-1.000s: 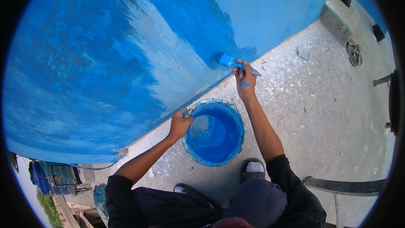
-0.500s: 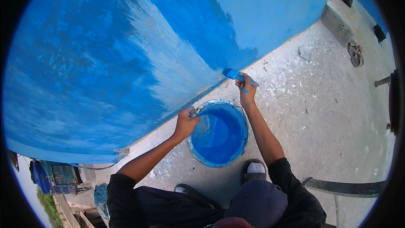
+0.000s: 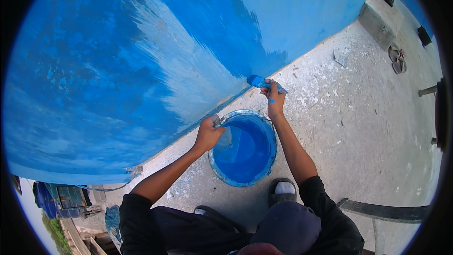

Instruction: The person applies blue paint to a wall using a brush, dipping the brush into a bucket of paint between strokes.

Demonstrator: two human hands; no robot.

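Observation:
My right hand (image 3: 274, 100) is closed around the handle of a paintbrush (image 3: 259, 82), whose bristles are coated blue and touch or nearly touch the foot of the wall. My left hand (image 3: 207, 133) grips the rim of a paint bucket (image 3: 270, 163) at its upper left, thumb over the edge. Blue paint lies inside the bucket, which stands on the floor close to the wall. On the wall (image 3: 188, 73), a pale unpainted-looking strip runs between darker, freshly brushed blue on both sides. Blue smears mark my right hand.
Pale paint flecks dot the concrete floor (image 3: 358, 127). A pair of sandals (image 3: 398, 60) lies at the far right, near a concrete step (image 3: 377, 26). A dark curved bar (image 3: 387, 210) is at the lower right. My slippered feet are just below the bucket.
The view has shifted very slightly. Both hands keep their grips, and the brush stays at almost the same spot by the wall's foot.

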